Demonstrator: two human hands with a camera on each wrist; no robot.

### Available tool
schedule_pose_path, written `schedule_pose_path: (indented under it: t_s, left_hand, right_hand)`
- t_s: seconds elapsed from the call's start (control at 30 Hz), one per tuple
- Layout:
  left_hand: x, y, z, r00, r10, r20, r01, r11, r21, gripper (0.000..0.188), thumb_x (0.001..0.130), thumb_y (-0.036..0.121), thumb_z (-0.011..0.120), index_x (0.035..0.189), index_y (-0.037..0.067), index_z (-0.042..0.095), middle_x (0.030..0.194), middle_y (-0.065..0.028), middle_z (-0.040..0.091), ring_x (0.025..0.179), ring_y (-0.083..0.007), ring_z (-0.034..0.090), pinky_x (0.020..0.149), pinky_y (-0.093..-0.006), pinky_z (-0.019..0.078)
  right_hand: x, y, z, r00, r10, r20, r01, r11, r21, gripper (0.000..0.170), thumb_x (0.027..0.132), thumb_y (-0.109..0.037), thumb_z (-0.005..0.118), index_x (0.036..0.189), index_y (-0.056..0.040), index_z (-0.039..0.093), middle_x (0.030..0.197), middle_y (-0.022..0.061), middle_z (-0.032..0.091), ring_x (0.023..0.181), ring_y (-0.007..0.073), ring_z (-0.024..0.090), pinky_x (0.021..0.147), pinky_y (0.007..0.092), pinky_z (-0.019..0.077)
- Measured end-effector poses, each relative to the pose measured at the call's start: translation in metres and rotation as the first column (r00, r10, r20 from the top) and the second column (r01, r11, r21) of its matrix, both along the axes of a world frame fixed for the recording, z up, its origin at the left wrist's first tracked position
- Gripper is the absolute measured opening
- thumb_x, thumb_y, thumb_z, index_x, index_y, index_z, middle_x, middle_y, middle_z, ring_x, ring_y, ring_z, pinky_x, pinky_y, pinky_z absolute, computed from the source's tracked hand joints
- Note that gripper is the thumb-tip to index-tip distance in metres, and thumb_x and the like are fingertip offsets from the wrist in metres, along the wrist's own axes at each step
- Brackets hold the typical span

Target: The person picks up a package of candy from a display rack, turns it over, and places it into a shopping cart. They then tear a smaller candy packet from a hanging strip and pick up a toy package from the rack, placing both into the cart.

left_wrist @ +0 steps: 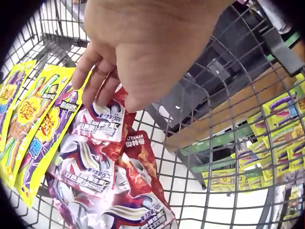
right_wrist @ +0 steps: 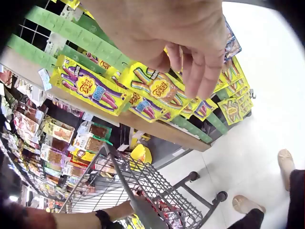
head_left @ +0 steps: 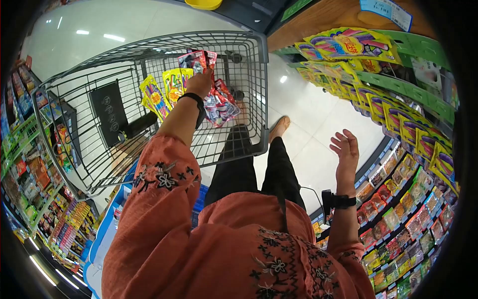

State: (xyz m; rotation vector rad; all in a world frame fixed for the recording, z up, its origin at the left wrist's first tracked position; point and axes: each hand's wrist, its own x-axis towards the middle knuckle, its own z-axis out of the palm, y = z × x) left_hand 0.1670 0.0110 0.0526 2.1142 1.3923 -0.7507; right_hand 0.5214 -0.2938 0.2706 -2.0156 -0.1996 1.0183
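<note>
Inside the shopping cart (head_left: 266,94), my left hand (head_left: 200,83) pinches the upper end of a red-and-silver candy packet (head_left: 191,61). In the left wrist view, thumb and fingers meet around that packet's top, partly hiding it. Other red Ultraman packets (left_wrist: 138,205) lie right beneath, overlapping one another. Several yellow candy packets (left_wrist: 45,124) lean next to them on the left. My right hand (head_left: 347,152) hangs with loosely bent fingers and holds nothing. In the right wrist view it overlaps the racks of yellow candy packets (right_wrist: 95,90).
Racks of yellow candy bags (head_left: 353,45) stand to the right of the cart, with lower snack shelves (head_left: 398,224) behind the right arm. More snack shelves (head_left: 40,199) line the left side. A yellow bowl-like thing (head_left: 204,4) is beyond the cart. Pale tiles (head_left: 313,114) cover the floor.
</note>
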Motion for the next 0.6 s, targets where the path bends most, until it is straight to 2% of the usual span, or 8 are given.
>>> schedule_pose_path:
  t_s: [0.13,0.3,0.37,0.4,0.5,0.53,0.6]
  left_hand:
    - [0.004,0.006,-0.009,0.99,-0.134,-0.05,0.136,0.99,0.029,0.033,0.097,0.016,0.042,0.129,0.013,0.052,0.103,-0.0195,0.07,0.093,-0.0385,0.07,0.077,-0.048,0.0562]
    - [0.006,0.01,-0.019,0.98,-0.199,-0.03,0.201,0.978,0.063,0.025,0.095,0.017,0.048,0.117,0.006,0.053,0.092,-0.0171,0.072,0.088,-0.0358,0.071,0.07,-0.0484,0.056]
    - [0.005,0.012,-0.025,0.98,-0.195,-0.044,0.197,0.979,0.057,0.023,0.095,0.016,0.048,0.113,0.004,0.055,0.091,-0.0179,0.072,0.087,-0.0358,0.071,0.07,-0.0475,0.056]
    - [0.0,0.014,-0.024,0.986,-0.158,0.056,0.157,0.988,0.012,0.022,0.094,0.015,0.048,0.109,0.002,0.056,0.09,-0.0204,0.071,0.087,-0.0377,0.071,0.072,-0.0486,0.0558]
    - [-0.004,0.01,-0.028,0.991,-0.114,0.072,0.11,0.992,0.054,0.022,0.093,0.014,0.047,0.107,0.0,0.056,0.092,-0.0239,0.07,0.088,-0.0406,0.07,0.075,-0.0509,0.055]
    - [-0.006,0.009,-0.03,0.995,-0.034,0.094,0.03,0.998,0.05,0.022,0.091,0.014,0.046,0.105,-0.001,0.056,0.092,-0.0265,0.069,0.088,-0.0439,0.068,0.077,-0.0535,0.0541]
    - [-0.014,0.004,-0.021,0.993,0.003,0.115,-0.011,0.998,0.063,0.023,0.09,0.015,0.046,0.106,0.0,0.056,0.093,-0.0278,0.069,0.088,-0.0445,0.068,0.077,-0.0538,0.0539]
  right_hand:
    - [-0.02,0.0,0.002,0.999,0.012,-0.052,-0.013,1.0,-0.024,0.032,0.097,-0.014,0.05,0.126,-0.0019,0.053,0.112,0.0144,0.063,0.095,0.0207,0.066,0.081,0.0316,0.0544]
    - [-0.035,0.001,0.001,0.995,0.033,-0.094,-0.035,0.999,-0.021,0.03,0.097,-0.013,0.05,0.124,-0.0019,0.053,0.107,0.012,0.064,0.088,0.0177,0.066,0.076,0.0301,0.0549]
    - [-0.039,0.001,-0.001,0.995,0.037,-0.095,-0.04,0.999,-0.032,0.027,0.098,-0.015,0.05,0.122,-0.0021,0.054,0.103,0.0114,0.066,0.084,0.0175,0.066,0.073,0.03,0.0552]
    - [-0.04,0.001,-0.001,0.994,0.039,-0.103,-0.044,0.998,-0.04,0.026,0.099,-0.015,0.051,0.121,-0.0021,0.055,0.102,0.0114,0.066,0.084,0.0174,0.067,0.073,0.03,0.0552]
    - [-0.044,-0.001,-0.004,0.993,0.033,-0.116,-0.04,0.998,-0.058,0.024,0.1,-0.017,0.051,0.119,-0.0026,0.056,0.099,0.0114,0.067,0.081,0.0171,0.067,0.072,0.0297,0.0551]
    - [-0.046,-0.002,-0.004,0.992,0.033,-0.12,-0.04,0.998,-0.056,0.024,0.101,-0.017,0.051,0.119,-0.0027,0.057,0.098,0.0113,0.067,0.081,0.0169,0.067,0.071,0.0296,0.055]
    - [-0.05,-0.002,-0.001,0.99,0.041,-0.133,-0.047,0.998,-0.045,0.023,0.101,-0.017,0.051,0.117,-0.0027,0.058,0.097,0.0109,0.067,0.08,0.0165,0.066,0.071,0.0293,0.0548]
